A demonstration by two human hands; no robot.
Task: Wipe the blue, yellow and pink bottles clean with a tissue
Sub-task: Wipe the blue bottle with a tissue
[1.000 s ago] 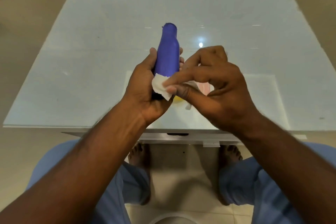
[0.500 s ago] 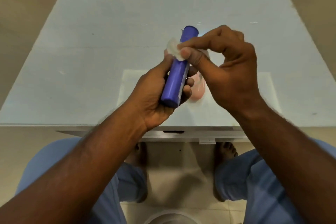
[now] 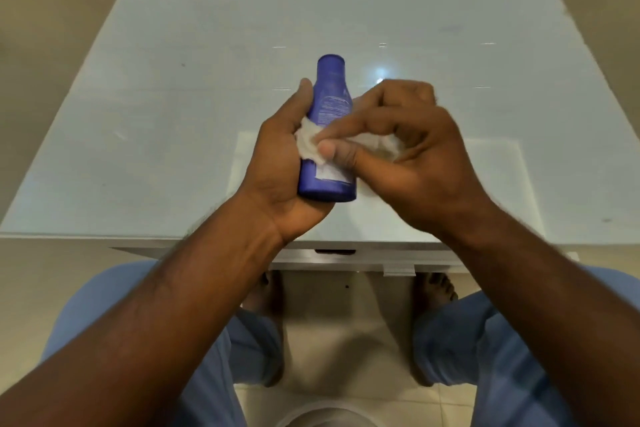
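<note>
Over the pale glass-topped bench point(image 3: 207, 97), my left hand point(image 3: 280, 163) wraps round the lower body of the blue plastic bottle point(image 3: 329, 135), cap pointing away from me. My right hand point(image 3: 398, 149) pinches a crumpled white tissue point(image 3: 310, 144) between thumb and forefinger, pressing it against the bottle's label side.

Pale glass-top table point(image 3: 194, 87) w/ light glare, beige tile floor point(image 3: 339, 340) below
</note>
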